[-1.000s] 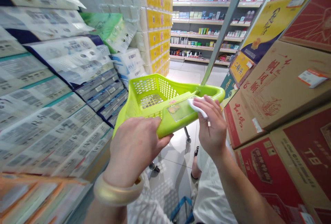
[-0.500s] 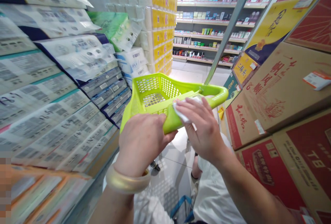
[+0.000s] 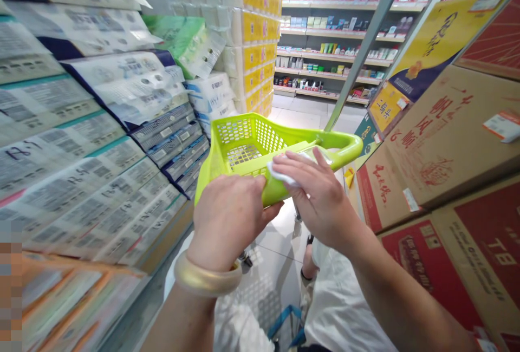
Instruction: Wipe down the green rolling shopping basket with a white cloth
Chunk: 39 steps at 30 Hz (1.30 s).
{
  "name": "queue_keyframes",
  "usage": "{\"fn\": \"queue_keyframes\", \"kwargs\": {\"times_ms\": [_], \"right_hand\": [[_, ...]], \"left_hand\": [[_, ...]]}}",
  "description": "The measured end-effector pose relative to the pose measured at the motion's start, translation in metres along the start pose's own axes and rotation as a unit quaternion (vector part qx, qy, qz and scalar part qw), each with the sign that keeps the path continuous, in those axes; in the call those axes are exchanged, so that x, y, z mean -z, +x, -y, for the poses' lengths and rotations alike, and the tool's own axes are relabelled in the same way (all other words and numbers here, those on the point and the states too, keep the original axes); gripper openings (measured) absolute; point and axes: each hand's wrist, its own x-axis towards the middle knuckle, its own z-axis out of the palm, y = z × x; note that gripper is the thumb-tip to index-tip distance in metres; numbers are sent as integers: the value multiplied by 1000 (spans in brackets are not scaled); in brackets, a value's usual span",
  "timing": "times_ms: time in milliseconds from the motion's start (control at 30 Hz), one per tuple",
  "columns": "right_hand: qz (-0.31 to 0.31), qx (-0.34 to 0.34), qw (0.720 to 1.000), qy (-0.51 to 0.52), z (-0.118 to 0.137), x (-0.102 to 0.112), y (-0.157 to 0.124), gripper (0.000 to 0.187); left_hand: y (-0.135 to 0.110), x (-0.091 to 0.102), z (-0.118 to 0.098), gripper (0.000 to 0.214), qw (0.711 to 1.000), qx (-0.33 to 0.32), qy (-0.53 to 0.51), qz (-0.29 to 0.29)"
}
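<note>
Sliding leftward now, our right hand [image 3: 312, 195] has the white wipe [image 3: 282, 174] pressed flat under its fingers, close beside the left hand [image 3: 229, 216]. That left hand grips tight round the edge of the lime-green plastic shopping basket [image 3: 247, 135], held out between wrapped tissue packs [image 3: 122, 86] and cardboard cartons [image 3: 447, 146]!

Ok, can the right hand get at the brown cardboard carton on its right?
Probably yes: the right hand, pressing a white wipe onto the lime-green plastic basket, has nothing visible between it and the brown cardboard carton; it would have to leave the basket first.
</note>
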Motion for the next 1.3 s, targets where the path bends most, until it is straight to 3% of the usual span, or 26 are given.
{"fn": "queue_keyframes", "kwargs": {"times_ms": [133,300,500,700,900,1100,1300], "right_hand": [[-47,-71,995,-45,-11,2,9,27],[38,22,999,-7,-2,1,14,30],[10,-41,998,-37,-15,3,26,28],[68,52,996,28,-3,-3,25,31],[-9,-47,999,-8,-25,3,28,26],[49,56,997,24,-9,-4,23,30],[-36,-61,997,-21,-38,-9,32,29]], "left_hand": [[0,1,-1,38,1000,5,3,7],[1,1,2,43,1000,5,-1,12],[5,1,4,41,1000,9,9,23],[7,-1,7,46,1000,12,3,19],[10,-3,9,39,1000,10,8,9],[17,-3,16,45,1000,13,-11,14],[31,-6,33,48,999,20,-16,28]]}}
